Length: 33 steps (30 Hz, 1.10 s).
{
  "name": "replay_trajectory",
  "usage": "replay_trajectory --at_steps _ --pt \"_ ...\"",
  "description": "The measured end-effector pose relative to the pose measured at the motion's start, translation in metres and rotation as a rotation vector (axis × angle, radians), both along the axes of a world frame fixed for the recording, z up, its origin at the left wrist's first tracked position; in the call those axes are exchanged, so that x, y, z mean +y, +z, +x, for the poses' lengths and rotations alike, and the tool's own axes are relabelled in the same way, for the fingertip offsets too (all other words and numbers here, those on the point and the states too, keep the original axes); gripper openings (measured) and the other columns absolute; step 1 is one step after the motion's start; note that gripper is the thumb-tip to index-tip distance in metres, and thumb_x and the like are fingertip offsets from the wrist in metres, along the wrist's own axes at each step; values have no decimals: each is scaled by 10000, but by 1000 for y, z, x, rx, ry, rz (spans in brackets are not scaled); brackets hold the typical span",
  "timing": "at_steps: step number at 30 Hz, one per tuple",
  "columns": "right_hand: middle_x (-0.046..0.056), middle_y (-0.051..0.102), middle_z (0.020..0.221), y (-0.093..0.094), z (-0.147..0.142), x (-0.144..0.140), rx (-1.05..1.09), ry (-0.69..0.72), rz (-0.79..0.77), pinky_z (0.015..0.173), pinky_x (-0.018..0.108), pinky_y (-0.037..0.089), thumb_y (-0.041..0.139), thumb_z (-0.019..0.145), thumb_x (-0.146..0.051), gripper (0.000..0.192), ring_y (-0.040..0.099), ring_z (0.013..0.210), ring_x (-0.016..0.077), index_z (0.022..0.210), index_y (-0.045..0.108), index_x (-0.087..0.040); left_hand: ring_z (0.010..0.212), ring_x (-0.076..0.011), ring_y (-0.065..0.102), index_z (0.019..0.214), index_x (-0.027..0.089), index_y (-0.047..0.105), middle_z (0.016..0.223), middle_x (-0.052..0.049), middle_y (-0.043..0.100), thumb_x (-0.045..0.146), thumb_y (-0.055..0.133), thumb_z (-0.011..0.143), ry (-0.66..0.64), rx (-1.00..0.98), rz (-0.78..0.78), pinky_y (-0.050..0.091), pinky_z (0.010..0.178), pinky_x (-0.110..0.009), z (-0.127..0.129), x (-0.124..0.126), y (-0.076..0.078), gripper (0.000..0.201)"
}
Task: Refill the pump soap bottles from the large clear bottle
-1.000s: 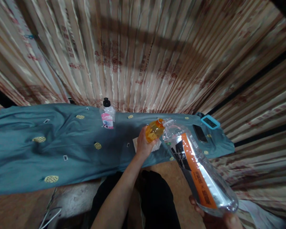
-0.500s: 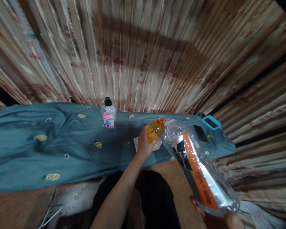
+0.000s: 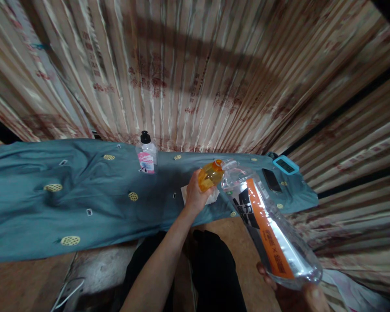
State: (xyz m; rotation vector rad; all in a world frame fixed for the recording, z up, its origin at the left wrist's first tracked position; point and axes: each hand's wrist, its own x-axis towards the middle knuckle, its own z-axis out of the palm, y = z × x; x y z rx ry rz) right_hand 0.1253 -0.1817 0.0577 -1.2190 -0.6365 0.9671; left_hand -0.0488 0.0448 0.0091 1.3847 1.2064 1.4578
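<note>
Nearest me, my right hand (image 3: 295, 297) is wrapped around the base of a big clear bottle (image 3: 269, 229), fingers on one side and thumb on the other. The bottle slants up and away over the gap beside my knees, its neck toward the table. I can't make out how much liquid is in it; if there is little, I'd expect it to be light, with thin walls that dent when squeezed. Held only by the base, the neck end probably wanders easily, so the labelled middle looks like a steadier place to grip. The bare plastic may turn slick if wet.

Farther along, my left hand (image 3: 195, 195) is closed around a small orange bottle (image 3: 210, 177), tilted with its neck up against the big bottle's neck; I can't tell whether the rims touch. It looks small enough for one palm, likely firmer for its size, and best held around the body, as I have it, leaving the neck free.

Partly behind that hand, a white tissue (image 3: 212, 197) lies on the green cloth (image 3: 110, 212). Beyond are a phone (image 3: 271, 180), a black-capped bottle (image 3: 146, 158) standing upright, and a blue-framed clock (image 3: 285, 165), with the curtain (image 3: 182, 65) at the back.
</note>
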Motion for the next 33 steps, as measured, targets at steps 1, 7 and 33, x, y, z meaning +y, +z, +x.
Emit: replay_trajectory --at_steps 1,7,33 --pt "18 807 986 5 -2 2 14 -27 -26 680 263 644 896 644 -574 698 776 750 220 1238 677 -280 1152 -267 669 1193 227 571 1137 -49 698 184 823 657 1 -3 0 536 1060 -475 0 0 0 594" --pt "55 798 1060 15 -10 5 8 -62 -48 682 280 638 904 600 -587 728 755 739 213 1211 680 -260 1137 -268 675 1191 218 572 1147 -56 699 174 829 650 5 -1 -22 539 1051 -475 1 0 2 601" --pt "-7 808 1031 6 -10 2 -14 -79 -51 690 206 623 882 622 -616 732 780 754 199 1236 641 -298 1143 -264 672 1172 234 579 1110 -37 697 183 818 660 0 -13 -20 545 1047 -474 0 0 2 568"
